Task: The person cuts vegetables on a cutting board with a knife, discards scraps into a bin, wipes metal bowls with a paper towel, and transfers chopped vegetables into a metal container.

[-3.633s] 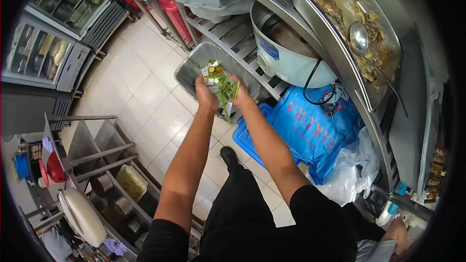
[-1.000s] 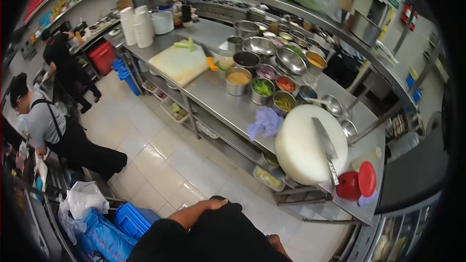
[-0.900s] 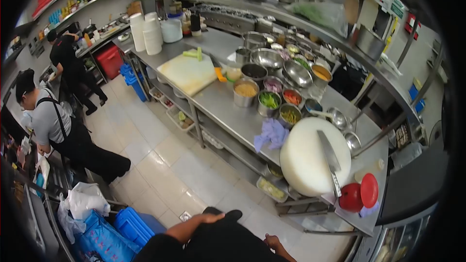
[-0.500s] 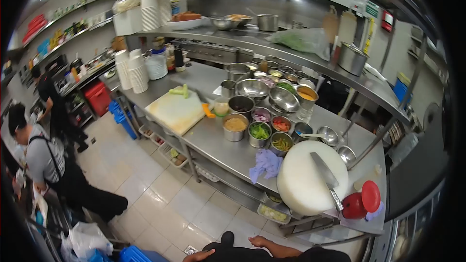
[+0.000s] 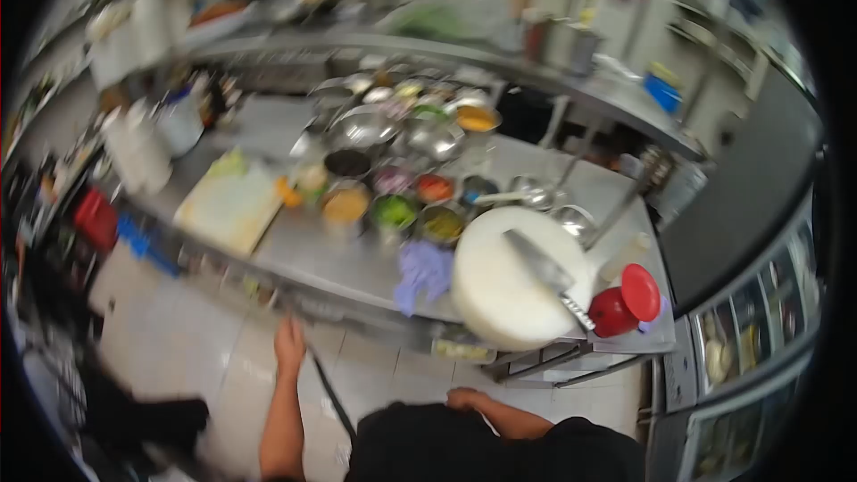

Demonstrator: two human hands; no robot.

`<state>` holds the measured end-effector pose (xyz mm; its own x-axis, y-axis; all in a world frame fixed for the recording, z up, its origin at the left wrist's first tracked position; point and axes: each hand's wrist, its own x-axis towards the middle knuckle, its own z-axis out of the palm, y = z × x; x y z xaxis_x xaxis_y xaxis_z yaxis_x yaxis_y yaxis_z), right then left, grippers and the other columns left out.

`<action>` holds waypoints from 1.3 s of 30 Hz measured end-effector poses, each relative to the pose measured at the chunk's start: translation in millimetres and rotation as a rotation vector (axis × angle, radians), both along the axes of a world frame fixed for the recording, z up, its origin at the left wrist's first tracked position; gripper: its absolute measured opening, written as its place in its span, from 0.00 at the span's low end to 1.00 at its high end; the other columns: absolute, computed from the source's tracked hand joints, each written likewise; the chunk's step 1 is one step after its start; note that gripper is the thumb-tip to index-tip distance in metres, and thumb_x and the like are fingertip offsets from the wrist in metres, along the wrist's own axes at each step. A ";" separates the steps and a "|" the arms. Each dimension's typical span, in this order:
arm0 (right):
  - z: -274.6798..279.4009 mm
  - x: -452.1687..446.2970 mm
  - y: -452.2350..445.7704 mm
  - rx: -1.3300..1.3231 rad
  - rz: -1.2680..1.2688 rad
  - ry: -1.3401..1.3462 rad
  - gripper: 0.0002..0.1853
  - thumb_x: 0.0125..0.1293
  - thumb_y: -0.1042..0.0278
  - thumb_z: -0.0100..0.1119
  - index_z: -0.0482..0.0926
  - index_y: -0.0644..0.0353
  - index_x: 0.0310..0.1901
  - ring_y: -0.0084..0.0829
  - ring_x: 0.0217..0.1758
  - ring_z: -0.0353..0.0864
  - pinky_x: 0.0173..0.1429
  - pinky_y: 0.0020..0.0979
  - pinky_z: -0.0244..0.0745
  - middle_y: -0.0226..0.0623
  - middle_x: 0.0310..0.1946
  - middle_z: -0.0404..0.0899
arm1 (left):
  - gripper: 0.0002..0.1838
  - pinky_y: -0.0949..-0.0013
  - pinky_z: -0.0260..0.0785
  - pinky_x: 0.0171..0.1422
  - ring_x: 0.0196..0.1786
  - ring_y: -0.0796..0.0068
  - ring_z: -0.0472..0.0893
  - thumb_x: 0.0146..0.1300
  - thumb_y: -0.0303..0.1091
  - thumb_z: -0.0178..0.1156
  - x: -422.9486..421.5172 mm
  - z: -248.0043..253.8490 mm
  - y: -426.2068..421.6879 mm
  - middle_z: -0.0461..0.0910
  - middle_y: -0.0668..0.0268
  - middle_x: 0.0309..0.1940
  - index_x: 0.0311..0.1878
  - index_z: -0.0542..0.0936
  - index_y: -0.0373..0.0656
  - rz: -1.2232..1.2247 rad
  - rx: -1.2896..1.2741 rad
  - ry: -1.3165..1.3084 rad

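The left hand is held out ahead of the body over the pale tiled floor, its fingers closed around a long, narrow black fabric strap, which runs down from the fist to the black clothing at the person's waist. The right hand sits low, touching or just beside that clothing near the waist; its fingers look curled, but whether they hold anything cannot be told. Both hands are apart from the long stainless-steel table in front. At the table's near edge, the thick round white chopping block carries a broad metal cleaver lying flat, its handle pointing toward a round red container with a red disc-shaped lid tilted up at its side. A crumpled pale purple cloth lies just left of the block, partly hanging over the edge. Behind the cloth stand small metal pots, one with tan contents, one with chopped green pieces and one with red pieces. Farther left lies a rectangular whitish cutting board. At the lower left, a co-worker's dark clothing is blurred.
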<state>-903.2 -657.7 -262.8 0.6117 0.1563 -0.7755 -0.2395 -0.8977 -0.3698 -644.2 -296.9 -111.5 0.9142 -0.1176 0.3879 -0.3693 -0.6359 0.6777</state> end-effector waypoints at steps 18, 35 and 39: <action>476.4 89.5 2.7 0.485 -0.123 -0.734 0.13 0.64 0.66 0.59 0.80 0.65 0.45 0.30 0.35 0.80 0.41 0.27 0.73 0.37 0.31 0.81 | 0.11 0.56 0.74 0.49 0.45 0.53 0.82 0.56 0.32 0.55 233.0 51.9 -13.6 0.82 0.51 0.39 0.38 0.80 0.37 0.281 0.539 0.347; 571.3 87.4 -51.0 0.220 -0.072 -1.211 0.08 0.60 0.72 0.63 0.82 0.63 0.41 0.31 0.29 0.81 0.34 0.29 0.75 0.38 0.29 0.82 | 0.06 0.52 0.69 0.42 0.38 0.46 0.78 0.57 0.32 0.57 230.8 18.3 -12.1 0.80 0.49 0.30 0.31 0.77 0.39 0.367 0.158 0.089; 621.2 128.2 -91.1 -0.132 -0.213 -1.856 0.07 0.60 0.74 0.60 0.81 0.65 0.40 0.23 0.23 0.75 0.30 0.24 0.70 0.35 0.28 0.80 | 0.07 0.53 0.69 0.41 0.36 0.48 0.79 0.55 0.33 0.60 209.8 17.7 -13.3 0.79 0.50 0.29 0.29 0.76 0.40 0.426 0.152 0.180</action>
<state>-775.0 -748.7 358.4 0.5789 -0.0238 0.8151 0.2369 -0.9515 -0.1961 -434.4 -310.3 -93.8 0.9444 0.2387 0.2263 0.0600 -0.8015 0.5950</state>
